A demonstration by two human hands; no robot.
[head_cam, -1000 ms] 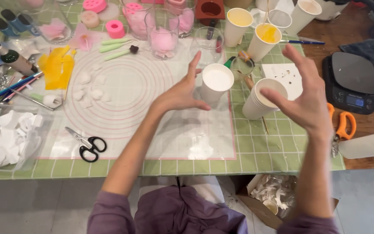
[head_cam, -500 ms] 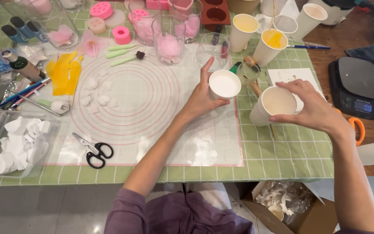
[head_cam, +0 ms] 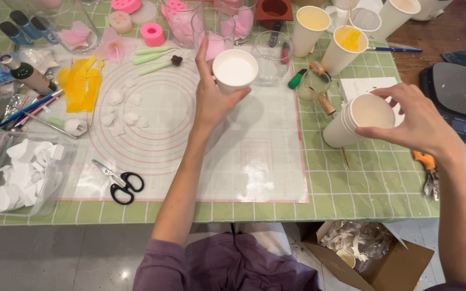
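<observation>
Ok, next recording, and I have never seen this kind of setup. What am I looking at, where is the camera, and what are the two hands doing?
There is no machine here. A person wears a camera on the head, so you look down over their own arms at a craft table with a green checked cover.

The left hand holds a white paper cup filled with something white, lifted over a pale mat printed with pink circles. The right hand has its grip on the rim of a tilted stack of paper cups.

Around them lie black-handled scissors, a clear tray of white pieces, small white petal shapes on the mat, yellow sheets, more cups, and a kitchen scale at the right. A cardboard box sits on the floor.
</observation>
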